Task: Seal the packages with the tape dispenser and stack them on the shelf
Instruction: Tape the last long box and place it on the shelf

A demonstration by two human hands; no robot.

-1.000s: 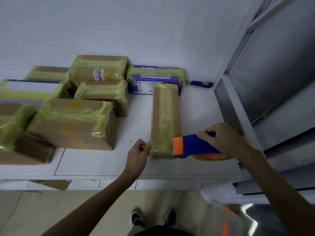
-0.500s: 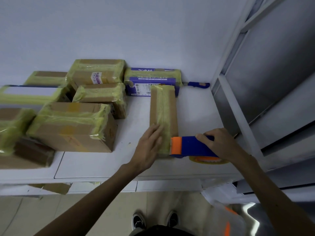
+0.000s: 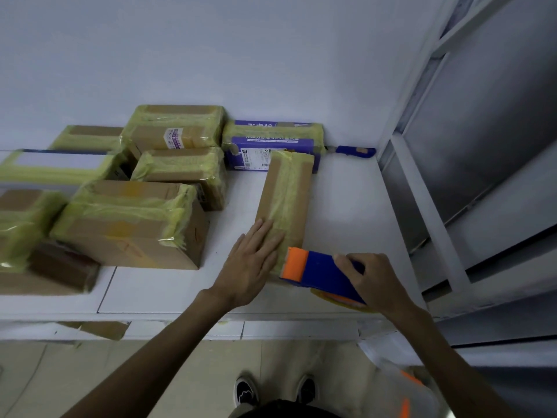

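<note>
Left hand (image 3: 252, 263), curled earlier, now lies flat on box (image 3: 287, 191); right hand (image 3: 373, 282) grips tape dispenser (image 3: 319, 271).

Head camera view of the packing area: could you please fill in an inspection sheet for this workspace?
Surface: white tabletop, packages crowding its left half.
Job's things: long box lies lengthwise, yellowish tape along its top; tape dispenser at its near end; taped packages grouped at left.
Clutter: blue-handled tool against the wall; cardboard scrap below the table edge.
Hands: left hand flat on the long box; right hand grips the tape dispenser.
Cables: nothing seen.
Surroundings: white wall behind; metal frame at right.
</note>
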